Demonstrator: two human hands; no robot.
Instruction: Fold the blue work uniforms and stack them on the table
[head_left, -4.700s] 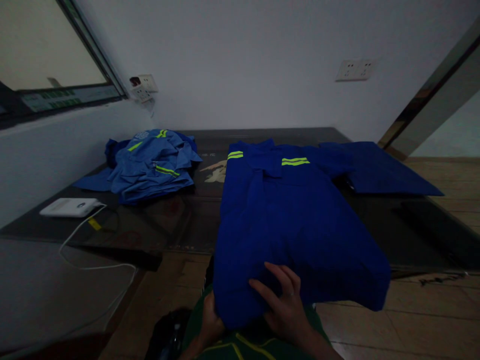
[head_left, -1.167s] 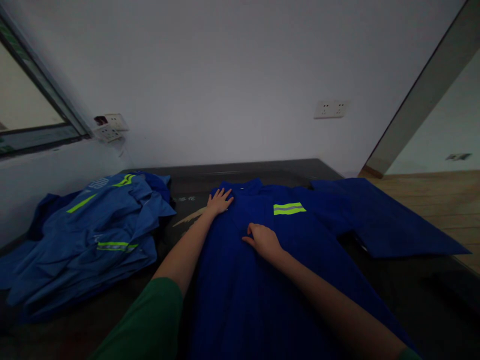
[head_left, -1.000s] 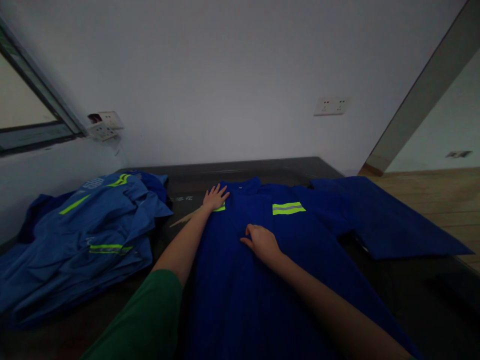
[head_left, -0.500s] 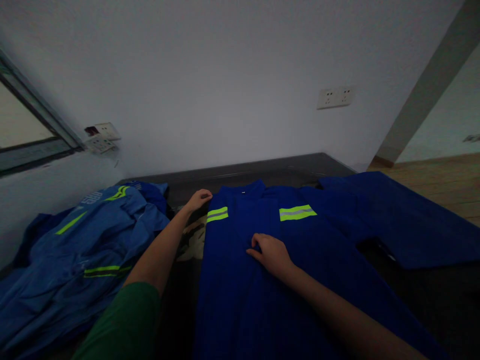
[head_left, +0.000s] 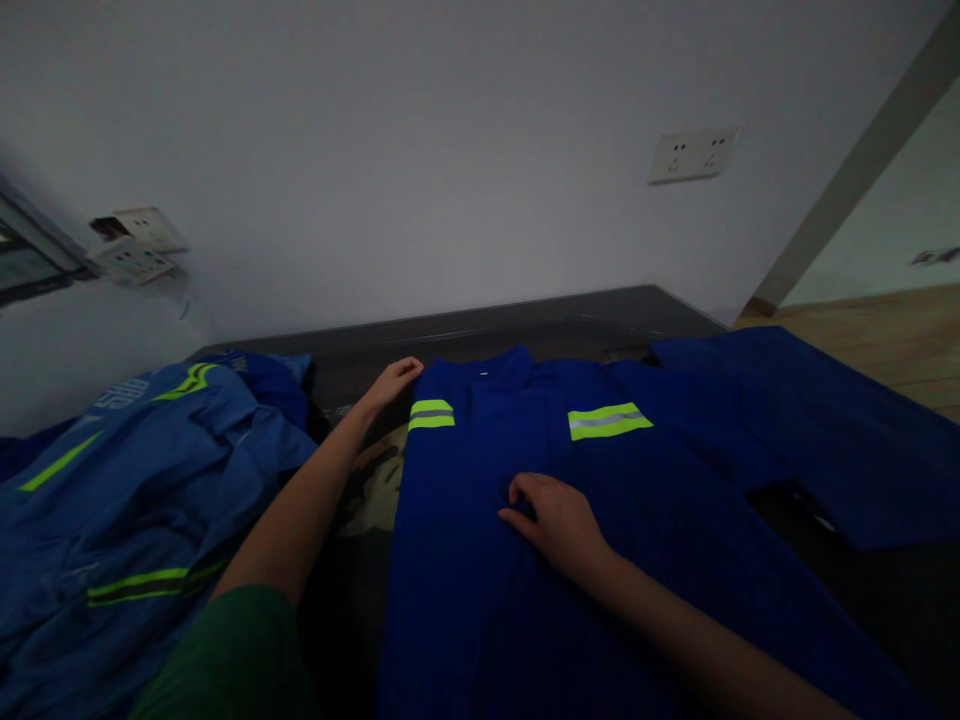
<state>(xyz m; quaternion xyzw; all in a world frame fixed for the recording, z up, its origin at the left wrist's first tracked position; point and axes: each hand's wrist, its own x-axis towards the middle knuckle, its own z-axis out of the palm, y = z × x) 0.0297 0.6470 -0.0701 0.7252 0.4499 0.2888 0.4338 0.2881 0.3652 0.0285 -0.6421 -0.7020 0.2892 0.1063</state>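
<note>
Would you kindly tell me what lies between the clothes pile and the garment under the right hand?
The head view shows pale-patterned dark tabletop there, crossed by the left forearm.

Blue work jacket: woven-looking cloth, matt, mostly smooth, softly creased. Reflective strips across chest: bright, flat tape, grey middle band faintly shiny (hard to judge in dim light). Lighter-blue garment heap: matt cloth, rumpled. Green sleeve: soft matt fabric. Tabletop: dark, smooth, low gloss along far edge. Socket plate: white plastic, smooth. Wall: flat matt paint. Floor: wood-look planks.
</note>
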